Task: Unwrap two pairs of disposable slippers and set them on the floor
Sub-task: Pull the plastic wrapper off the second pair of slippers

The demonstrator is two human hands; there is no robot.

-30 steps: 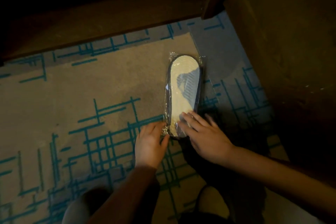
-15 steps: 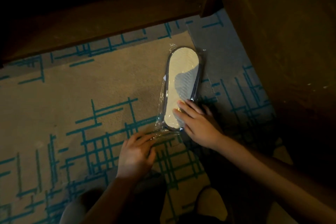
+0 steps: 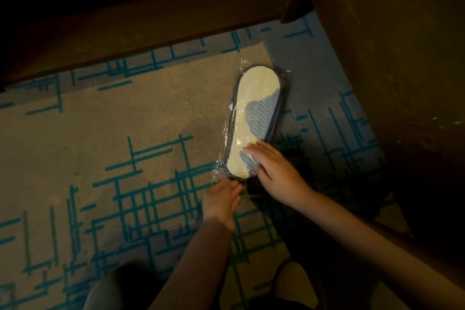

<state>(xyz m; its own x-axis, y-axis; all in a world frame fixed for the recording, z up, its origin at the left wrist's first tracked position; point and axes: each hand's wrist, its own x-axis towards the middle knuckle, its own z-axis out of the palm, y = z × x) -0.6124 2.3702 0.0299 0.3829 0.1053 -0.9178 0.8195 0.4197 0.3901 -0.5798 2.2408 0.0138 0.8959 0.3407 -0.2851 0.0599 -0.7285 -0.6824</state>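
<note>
Dim light, view straight down. Right hand [image 3: 278, 173] reaches in from the lower right on a bare forearm, palm down, fingers spread flat and loosely apart across the near end of the wrapped slippers [image 3: 255, 118], pressing on the clear plastic wrapper [image 3: 227, 131]; it lies on the pack rather than closing around it. Left hand [image 3: 221, 202] comes up from the bottom edge of view, back of the hand toward the camera, fingertips bunched together at the wrapper's near end, just beside the right hand; they seem to pinch the loose film there, though the contact itself is too dark to make out. The pack lies flat on the carpet [image 3: 100, 133], pale sole up with a dark trim around it, long axis running away from the person, its far end close to the carpet's far right corner where the furniture meets. Crinkled film shows along its left side and at both ends. Carpet is beige with teal crossing-line patterns; a grey-blue section of the same pattern runs along its right side under part of the pack. A dark wooden furniture base [image 3: 151, 25] borders the carpet's far edge, and a dark wooden panel [image 3: 390, 70] stands along the right edge. Two rounded shapes, probably the person's knees [image 3: 110, 292], sit at the near edge.
</note>
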